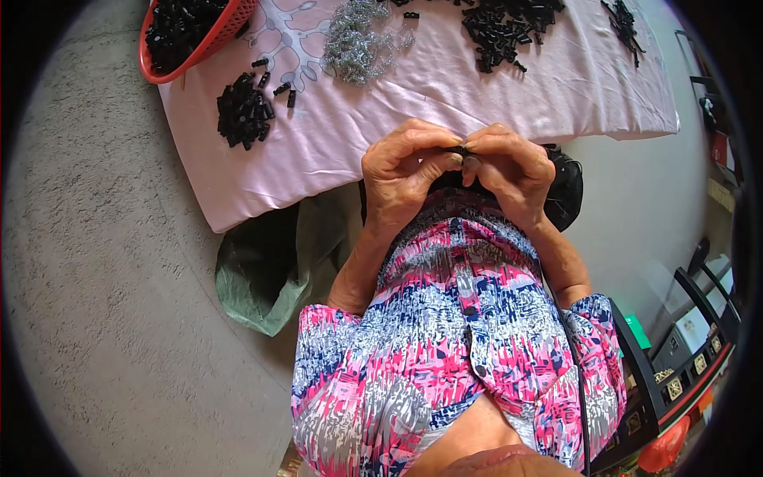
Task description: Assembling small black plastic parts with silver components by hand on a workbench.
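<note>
Patterned shirt (469, 318) fills six o'clock, nearest the lens. Beyond it, left hand (401, 167) and right hand (515, 167) meet, fingers of both pinching a small black piece (459, 149) by the pink-covered desk's (342, 131) near edge. From there, a black heap (245, 113) lies toward nine o'clock, a red basket (220, 36) at ten, silvery bits (358, 48) at eleven.
</note>
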A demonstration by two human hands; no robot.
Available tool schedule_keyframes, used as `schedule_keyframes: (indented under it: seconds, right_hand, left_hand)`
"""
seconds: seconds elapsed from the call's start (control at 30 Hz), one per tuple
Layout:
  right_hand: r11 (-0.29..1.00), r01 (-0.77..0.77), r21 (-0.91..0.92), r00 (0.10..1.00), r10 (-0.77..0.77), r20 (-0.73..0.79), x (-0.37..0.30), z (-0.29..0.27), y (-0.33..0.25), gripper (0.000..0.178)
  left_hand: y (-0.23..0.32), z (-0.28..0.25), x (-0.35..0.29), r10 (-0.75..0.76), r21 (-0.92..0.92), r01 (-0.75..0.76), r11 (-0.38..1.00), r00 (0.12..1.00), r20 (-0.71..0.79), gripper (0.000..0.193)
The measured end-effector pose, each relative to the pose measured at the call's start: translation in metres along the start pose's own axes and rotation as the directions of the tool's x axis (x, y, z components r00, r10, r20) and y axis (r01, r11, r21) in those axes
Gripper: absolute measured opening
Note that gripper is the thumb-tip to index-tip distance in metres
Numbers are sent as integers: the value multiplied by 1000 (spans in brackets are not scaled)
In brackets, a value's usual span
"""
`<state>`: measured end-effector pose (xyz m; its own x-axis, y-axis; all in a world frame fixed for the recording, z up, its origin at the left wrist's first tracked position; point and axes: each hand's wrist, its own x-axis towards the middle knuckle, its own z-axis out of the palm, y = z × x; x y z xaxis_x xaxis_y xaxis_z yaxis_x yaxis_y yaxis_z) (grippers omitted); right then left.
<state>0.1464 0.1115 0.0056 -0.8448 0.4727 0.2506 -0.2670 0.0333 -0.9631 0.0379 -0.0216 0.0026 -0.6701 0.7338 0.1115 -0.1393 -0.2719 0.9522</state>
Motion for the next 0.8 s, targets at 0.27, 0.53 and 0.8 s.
schedule_keyframes:
  seconds: [0.27,0.53,0.8]
  right_hand:
    - [984,139,-115,983,-123,133,-1,-13,11,30]
    - [945,257,-201,943,-200,264,17,-15,0,47]
    - [945,279,-167,929,-222,295,18,-12,0,44]
  left_hand:
    - [-1,5,-7,-280,-307,256,917,959,-38,20]
    - [-13,-5,-6,-318,-595,382,707,923,215,45]
    - [-16,-7,-8,-342,-682,422,598,903,259,47]
